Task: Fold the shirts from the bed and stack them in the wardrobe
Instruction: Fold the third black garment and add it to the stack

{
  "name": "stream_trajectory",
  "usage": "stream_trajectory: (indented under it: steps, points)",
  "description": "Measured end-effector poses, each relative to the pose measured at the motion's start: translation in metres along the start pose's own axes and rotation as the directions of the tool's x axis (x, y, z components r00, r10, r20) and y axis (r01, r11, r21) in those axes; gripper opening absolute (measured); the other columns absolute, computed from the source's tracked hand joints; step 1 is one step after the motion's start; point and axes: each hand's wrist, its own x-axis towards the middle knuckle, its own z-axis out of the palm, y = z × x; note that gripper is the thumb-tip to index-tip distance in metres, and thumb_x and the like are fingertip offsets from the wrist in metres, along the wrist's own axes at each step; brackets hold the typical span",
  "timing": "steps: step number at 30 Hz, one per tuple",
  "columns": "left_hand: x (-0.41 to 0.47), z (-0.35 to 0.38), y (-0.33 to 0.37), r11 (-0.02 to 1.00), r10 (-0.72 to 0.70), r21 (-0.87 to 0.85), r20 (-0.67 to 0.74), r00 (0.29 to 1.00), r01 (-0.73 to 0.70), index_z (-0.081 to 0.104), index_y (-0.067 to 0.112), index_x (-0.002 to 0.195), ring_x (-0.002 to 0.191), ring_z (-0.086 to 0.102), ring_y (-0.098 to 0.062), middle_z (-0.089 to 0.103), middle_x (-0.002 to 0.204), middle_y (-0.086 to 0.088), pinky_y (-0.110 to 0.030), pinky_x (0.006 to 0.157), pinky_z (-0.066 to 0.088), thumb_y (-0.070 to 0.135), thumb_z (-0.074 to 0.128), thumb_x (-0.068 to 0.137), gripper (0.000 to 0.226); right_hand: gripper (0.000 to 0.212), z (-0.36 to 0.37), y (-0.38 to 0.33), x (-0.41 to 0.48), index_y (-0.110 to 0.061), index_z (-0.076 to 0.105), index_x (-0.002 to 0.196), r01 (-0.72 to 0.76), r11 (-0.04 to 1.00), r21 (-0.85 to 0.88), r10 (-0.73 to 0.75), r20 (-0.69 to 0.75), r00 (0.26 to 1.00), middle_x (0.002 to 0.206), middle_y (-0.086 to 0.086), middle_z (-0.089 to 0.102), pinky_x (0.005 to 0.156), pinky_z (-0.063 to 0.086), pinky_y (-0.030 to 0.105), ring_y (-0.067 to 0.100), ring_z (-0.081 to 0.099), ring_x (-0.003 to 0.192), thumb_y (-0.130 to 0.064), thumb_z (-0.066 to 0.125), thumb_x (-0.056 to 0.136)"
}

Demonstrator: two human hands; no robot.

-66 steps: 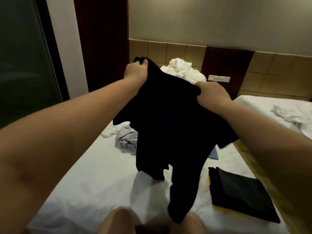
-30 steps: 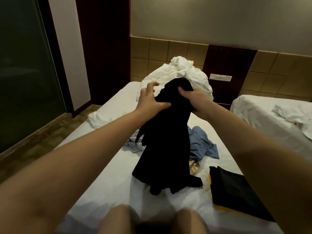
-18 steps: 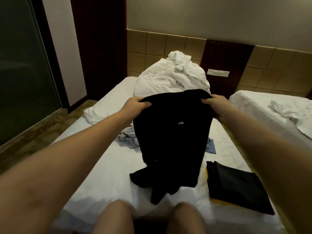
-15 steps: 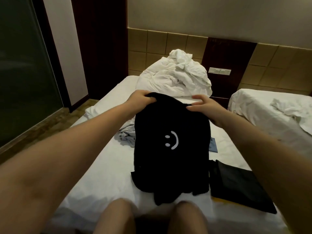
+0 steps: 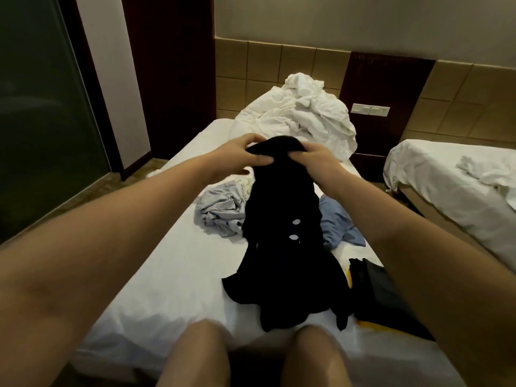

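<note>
I hold a black shirt [image 5: 282, 247] with a small white print up over the white bed [image 5: 173, 275]. My left hand [image 5: 240, 155] and my right hand [image 5: 312, 157] grip its bunched top edge close together. Its lower end trails on the sheet near my knees. A crumpled grey shirt [image 5: 220, 208] lies behind it on the left, a blue shirt [image 5: 337, 222] behind on the right. A folded black shirt [image 5: 382, 294] lies flat at the bed's right edge, partly hidden by my right forearm.
A heap of white bedding [image 5: 301, 118] fills the head of the bed. A second bed [image 5: 458, 191] with white linen stands to the right across a narrow gap. A dark glass panel [image 5: 42, 121] and floor lie to the left.
My hands have drawn together, bunching the shirt's top edge that was spread wide half a second ago. The smiley print is now folded into creases and the shirt hangs narrower.
</note>
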Motion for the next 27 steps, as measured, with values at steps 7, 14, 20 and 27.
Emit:
stream_trajectory:
  steps: [7,14,20,27]
  points:
    - [0.000,0.021,-0.041,0.956,0.019,-0.289,0.202,0.979,0.041,0.037,0.041,0.123,0.110,0.054,-0.005,0.055,0.119,0.014,-0.029,0.093,0.039,0.045,0.070,0.059,0.072,0.017,-0.014,-0.035,-0.004,-0.013,0.059,0.101,-0.067,0.876,0.478,0.053,0.043,0.998,0.093,0.004,0.068,0.076,0.055,0.027,0.014,0.067,0.081,-0.011,0.042,0.098]
    - [0.018,0.031,-0.034,0.944,0.041,-0.306,-0.272,0.961,-0.127,0.064,0.016,0.089,0.076,0.057,-0.012,0.064,0.075,0.005,-0.028,0.072,0.041,0.013,0.050,0.095,0.016,0.020,-0.061,-0.023,-0.002,-0.009,0.056,0.107,-0.079,0.934,0.349,0.199,-0.322,0.925,0.083,0.003,0.059,0.068,0.049,0.030,0.021,0.061,0.084,-0.009,0.053,0.087]
    - [0.022,0.018,0.014,0.950,0.250,0.235,-0.187,0.950,-0.204,0.072,0.015,0.101,0.081,0.055,-0.003,0.064,0.088,0.009,-0.008,0.072,0.038,0.019,0.063,0.087,0.017,0.050,-0.060,-0.022,0.001,-0.016,0.049,0.122,0.030,0.995,-0.090,-0.054,-0.271,0.961,0.099,0.002,0.057,0.074,0.051,0.018,0.013,0.058,0.089,-0.007,0.062,0.074]
    - [0.020,0.013,0.058,0.968,0.214,0.177,-0.190,0.958,-0.181,0.060,0.018,0.095,0.065,0.054,-0.007,0.059,0.077,0.003,-0.020,0.064,0.043,0.023,0.073,0.078,0.022,0.009,-0.019,-0.047,0.005,-0.025,0.065,0.094,0.172,0.797,-0.579,-0.128,0.116,0.985,0.085,0.000,0.064,0.074,0.046,0.035,0.017,0.058,0.082,-0.029,0.060,0.088]
